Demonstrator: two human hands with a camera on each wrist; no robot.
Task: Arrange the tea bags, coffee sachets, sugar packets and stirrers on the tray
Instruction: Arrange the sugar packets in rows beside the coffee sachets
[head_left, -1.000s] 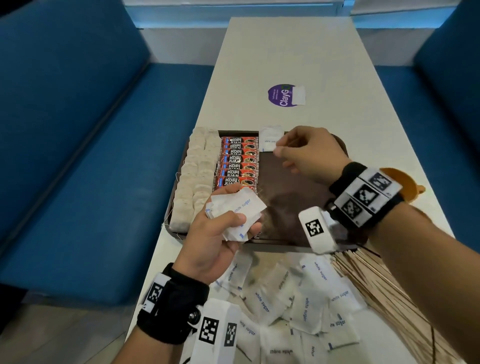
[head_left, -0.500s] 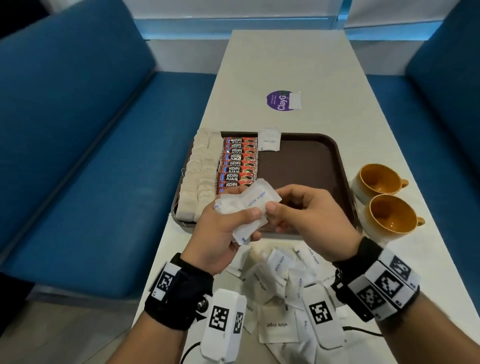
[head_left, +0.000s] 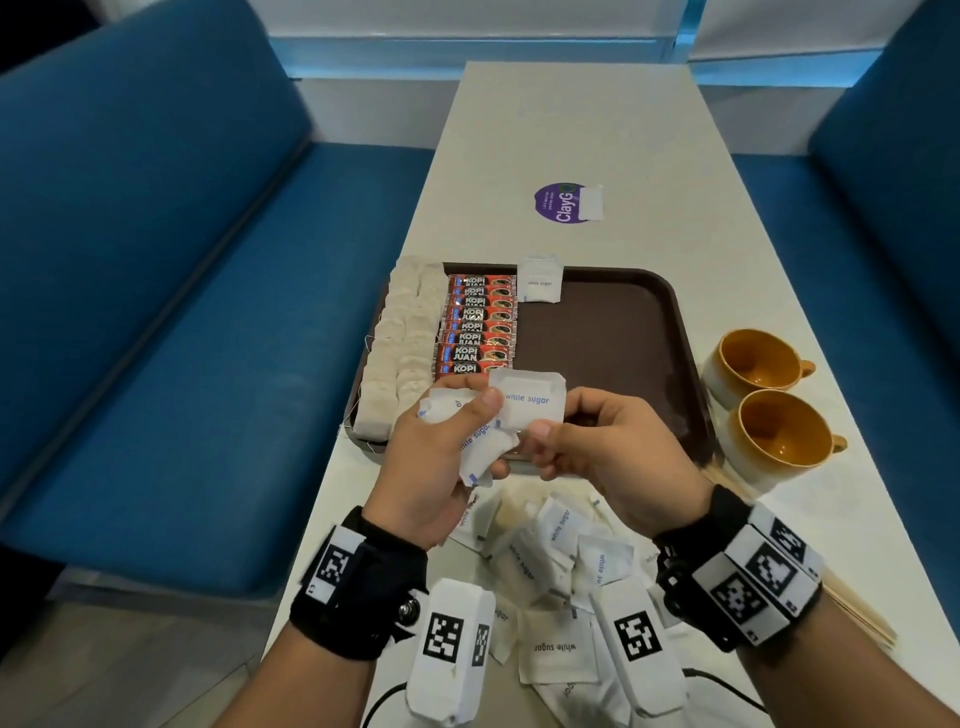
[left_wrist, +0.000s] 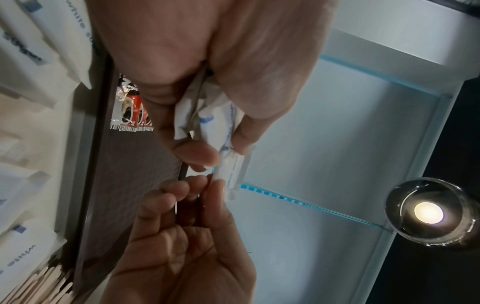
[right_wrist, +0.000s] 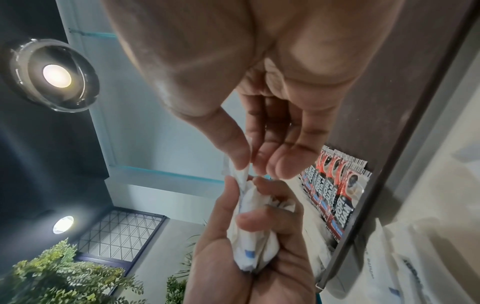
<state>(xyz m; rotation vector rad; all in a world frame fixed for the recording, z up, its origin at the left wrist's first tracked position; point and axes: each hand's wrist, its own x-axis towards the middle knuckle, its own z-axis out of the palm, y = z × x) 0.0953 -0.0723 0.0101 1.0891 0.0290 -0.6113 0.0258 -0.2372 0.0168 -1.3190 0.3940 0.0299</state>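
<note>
A brown tray (head_left: 613, 332) holds two columns of tea bags (head_left: 402, 343), a column of red coffee sachets (head_left: 478, 325) and one white sugar packet (head_left: 541, 279) at its far edge. My left hand (head_left: 441, 452) grips a bunch of white sugar packets (head_left: 480, 441) over the tray's near edge. My right hand (head_left: 597, 447) pinches the top sugar packet (head_left: 530, 405) of that bunch between thumb and fingers. The pinch shows in the right wrist view (right_wrist: 241, 170) and the left wrist view (left_wrist: 228, 170). Loose sugar packets (head_left: 556, 566) lie on the table near me. Wooden stirrers (head_left: 852, 603) lie at the right.
Two orange cups (head_left: 753, 364) (head_left: 779, 436) stand to the right of the tray. A purple sticker (head_left: 563, 202) sits further up the white table (head_left: 571, 130). Blue benches (head_left: 182, 260) flank the table on both sides.
My right hand left one sugar packet at the tray's far edge, came back to the left hand's bunch and now pinches its top packet. My view has tilted up.
</note>
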